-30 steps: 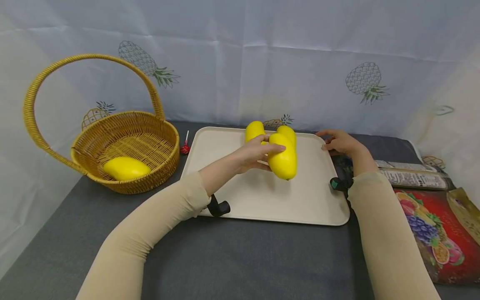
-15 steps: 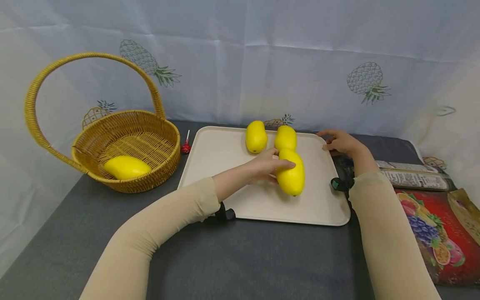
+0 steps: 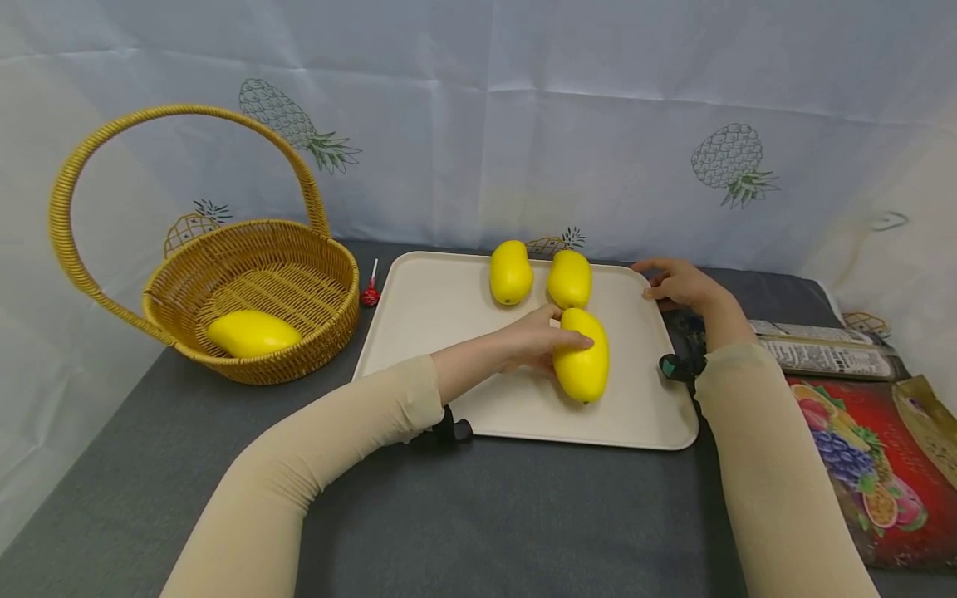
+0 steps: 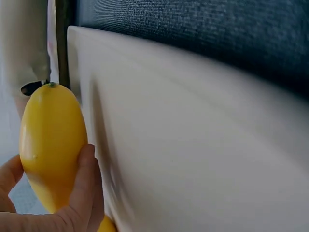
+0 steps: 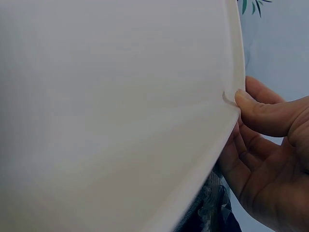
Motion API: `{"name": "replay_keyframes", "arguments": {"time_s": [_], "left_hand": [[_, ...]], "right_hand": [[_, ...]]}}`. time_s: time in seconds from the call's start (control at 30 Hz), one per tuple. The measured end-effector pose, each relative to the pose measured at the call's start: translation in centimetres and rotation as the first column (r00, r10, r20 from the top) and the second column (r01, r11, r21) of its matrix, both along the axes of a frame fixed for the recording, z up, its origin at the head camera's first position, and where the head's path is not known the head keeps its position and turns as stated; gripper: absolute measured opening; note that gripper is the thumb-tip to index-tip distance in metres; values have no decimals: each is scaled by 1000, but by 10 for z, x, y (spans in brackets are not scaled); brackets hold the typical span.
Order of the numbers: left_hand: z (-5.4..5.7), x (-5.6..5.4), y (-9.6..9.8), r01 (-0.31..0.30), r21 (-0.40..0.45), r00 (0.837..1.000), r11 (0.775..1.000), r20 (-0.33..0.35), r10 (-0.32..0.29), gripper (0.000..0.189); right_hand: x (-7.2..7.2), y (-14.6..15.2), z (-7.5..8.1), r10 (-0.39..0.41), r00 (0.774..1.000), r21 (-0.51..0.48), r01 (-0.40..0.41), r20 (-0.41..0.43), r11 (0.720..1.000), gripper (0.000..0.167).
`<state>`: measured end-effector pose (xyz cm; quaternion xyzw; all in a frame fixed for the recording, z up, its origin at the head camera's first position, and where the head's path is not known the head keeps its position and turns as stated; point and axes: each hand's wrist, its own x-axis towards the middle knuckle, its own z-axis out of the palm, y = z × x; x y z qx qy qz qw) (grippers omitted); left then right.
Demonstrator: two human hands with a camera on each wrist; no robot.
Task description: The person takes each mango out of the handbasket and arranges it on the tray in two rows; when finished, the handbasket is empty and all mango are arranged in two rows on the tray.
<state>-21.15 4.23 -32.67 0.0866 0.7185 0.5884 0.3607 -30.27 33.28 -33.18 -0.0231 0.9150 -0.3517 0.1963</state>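
Note:
In the head view my left hand point(image 3: 537, 339) grips a yellow mango point(image 3: 585, 370) from its left side, over the right half of a cream tray point(image 3: 456, 411). The left wrist view shows thumb and fingers on opposite sides of this mango point(image 4: 53, 140); whether it touches the tray I cannot tell. Two more mangoes, one at left point(image 3: 512, 272) and one at right point(image 3: 570, 280), lie toward the tray's back edge. My right hand point(image 3: 682, 286) pinches the tray's back right corner, thumb on the rim and fingers underneath in the right wrist view.
A wicker basket point(image 3: 347, 311) with a tall handle stands left of the tray, one mango point(image 3: 254, 334) inside. Between them lies a red lollipop point(image 3: 370, 295). Printed packaging point(image 3: 860, 465) lies at the right, and a pineapple-print cloth point(image 3: 598, 166) hangs behind.
My left hand has carried its mango right and toward the front of the tray, away from the two mangoes at the back. The right hand stays at the tray corner.

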Motion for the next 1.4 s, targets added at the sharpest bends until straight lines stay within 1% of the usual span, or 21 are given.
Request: {"name": "replay_keyframes", "arguments": {"time_s": [0.2,0.5,0.63,0.8,0.97,1.07,1.23,1.4], "left_hand": [[-2,1,1,10,-18,1000,1000,3,-10,56],[-1,3,-1,46,-88,997,995,-59,-51,61],[0,3,-1,64,-109,995,992,-70,-71,59],[1,2,0,71,-153,996,986,-49,-79,51],[1,1,0,69,-144,998,987,-6,-70,41],[2,1,-1,77,-140,997,987,8,-77,41],[2,1,-2,100,-148,995,984,8,-100,42],[3,2,-2,105,-161,994,981,8,-105,40]], "right_hand": [[0,0,0,0,1000,-1,0,-6,1000,57],[-2,0,-1,0,1000,-5,0,-3,1000,58],[-2,1,-2,-1,1000,-6,1,-4,1000,58],[-2,1,-2,-2,1000,-8,2,-9,1000,58],[-1,1,-1,4,1000,-9,-4,-16,1000,58],[-1,1,-1,4,1000,-9,-4,-16,1000,58],[0,0,0,-1,1000,-6,0,-16,1000,57],[0,-1,0,-4,1000,-3,4,-17,1000,57]]}}
